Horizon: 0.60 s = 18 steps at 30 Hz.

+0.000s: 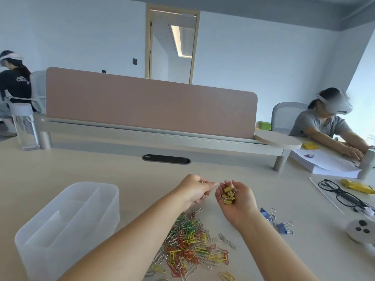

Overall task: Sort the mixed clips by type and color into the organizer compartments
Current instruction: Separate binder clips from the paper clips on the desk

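Right hand (240, 206) cups yellow clips (228, 195); left hand (194, 191) curls, contents unclear; organizer (50, 258) looks empty, pile (188, 245) at front edge unsorted.

Both forearms are bare and reach away from the near edge, converging mid-scene. The left forearm (125, 238) runs diagonally from near left toward the right. Its hand, the left hand (193, 189), is knuckles-up with fingers curled under and the thumb (211, 185) pointing right. It seems to grip a few paper clips (203, 181), though blur makes this uncertain. The right forearm (269, 246) angles in from near right. The right hand (236, 200) is turned palm up and cupped, fingers curled upward round a small heap of yellow binder clips (228, 194). The two hands sit just apart, thumb tip near fingertips.
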Each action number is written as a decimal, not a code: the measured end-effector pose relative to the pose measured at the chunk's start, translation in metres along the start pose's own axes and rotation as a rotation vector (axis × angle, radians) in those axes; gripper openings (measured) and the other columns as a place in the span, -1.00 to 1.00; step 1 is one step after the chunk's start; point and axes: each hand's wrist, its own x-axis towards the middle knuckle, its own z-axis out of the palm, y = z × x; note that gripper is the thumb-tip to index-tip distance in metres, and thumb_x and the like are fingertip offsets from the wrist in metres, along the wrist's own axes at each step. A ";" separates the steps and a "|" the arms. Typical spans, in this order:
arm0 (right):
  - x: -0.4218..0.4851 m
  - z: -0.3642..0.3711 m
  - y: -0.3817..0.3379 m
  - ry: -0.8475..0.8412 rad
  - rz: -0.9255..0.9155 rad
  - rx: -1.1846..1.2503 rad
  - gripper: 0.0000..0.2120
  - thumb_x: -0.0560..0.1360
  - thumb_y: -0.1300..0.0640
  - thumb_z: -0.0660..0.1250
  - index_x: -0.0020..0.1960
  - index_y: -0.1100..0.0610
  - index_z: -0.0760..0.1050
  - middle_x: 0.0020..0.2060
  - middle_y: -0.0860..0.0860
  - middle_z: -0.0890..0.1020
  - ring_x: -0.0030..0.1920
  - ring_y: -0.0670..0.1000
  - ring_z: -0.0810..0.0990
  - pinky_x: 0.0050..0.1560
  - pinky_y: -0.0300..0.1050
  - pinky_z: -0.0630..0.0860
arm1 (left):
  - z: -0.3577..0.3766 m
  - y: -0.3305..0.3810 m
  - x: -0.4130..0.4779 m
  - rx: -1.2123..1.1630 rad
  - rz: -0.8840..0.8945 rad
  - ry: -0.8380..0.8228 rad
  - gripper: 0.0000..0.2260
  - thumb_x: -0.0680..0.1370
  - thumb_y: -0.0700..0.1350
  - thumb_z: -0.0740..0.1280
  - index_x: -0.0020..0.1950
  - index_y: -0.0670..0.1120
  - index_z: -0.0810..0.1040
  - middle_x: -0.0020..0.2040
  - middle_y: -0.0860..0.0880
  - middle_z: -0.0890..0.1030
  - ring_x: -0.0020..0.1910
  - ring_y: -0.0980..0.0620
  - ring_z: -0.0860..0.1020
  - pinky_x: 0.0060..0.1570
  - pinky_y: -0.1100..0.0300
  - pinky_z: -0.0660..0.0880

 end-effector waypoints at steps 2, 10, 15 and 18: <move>0.024 0.000 0.006 0.106 -0.110 -0.107 -0.72 0.64 0.25 0.12 -0.21 0.26 0.44 -0.31 0.11 0.48 -0.32 0.03 0.46 -0.26 -0.16 0.45 | 0.007 -0.002 0.009 0.067 0.022 0.043 -0.77 0.51 -0.04 0.46 0.01 -0.17 0.57 -0.29 -0.03 0.54 -0.41 0.06 0.39 -0.43 0.25 0.31; 0.055 -0.014 0.023 0.162 -0.464 -0.836 -0.74 0.64 0.22 0.10 -0.14 0.13 0.50 -0.20 0.08 0.60 -0.20 0.02 0.53 -0.14 -0.06 0.44 | 0.021 -0.017 0.043 0.352 0.054 0.170 -0.83 0.55 0.03 0.39 0.01 -0.06 0.61 0.02 -0.05 0.65 0.00 -0.03 0.57 -0.03 0.21 0.45; 0.056 -0.017 0.022 0.122 -0.483 -0.859 -0.76 0.61 0.19 0.13 -0.03 0.11 0.57 -0.07 -0.02 0.61 -0.10 -0.05 0.55 -0.08 -0.06 0.49 | 0.026 -0.025 0.053 0.383 0.059 0.181 -0.81 0.59 -0.01 0.33 0.11 -0.09 0.60 0.09 -0.05 0.63 0.02 -0.02 0.55 -0.05 0.23 0.38; 0.056 -0.019 0.022 0.100 -0.514 -0.795 -0.68 0.65 0.14 0.06 -0.02 0.12 0.59 -0.03 -0.02 0.63 0.03 -0.08 0.56 -0.01 -0.10 0.48 | 0.028 -0.025 0.055 0.385 0.073 0.170 -0.82 0.59 -0.03 0.33 0.13 -0.08 0.58 0.10 -0.03 0.61 -0.01 0.02 0.51 -0.04 0.23 0.37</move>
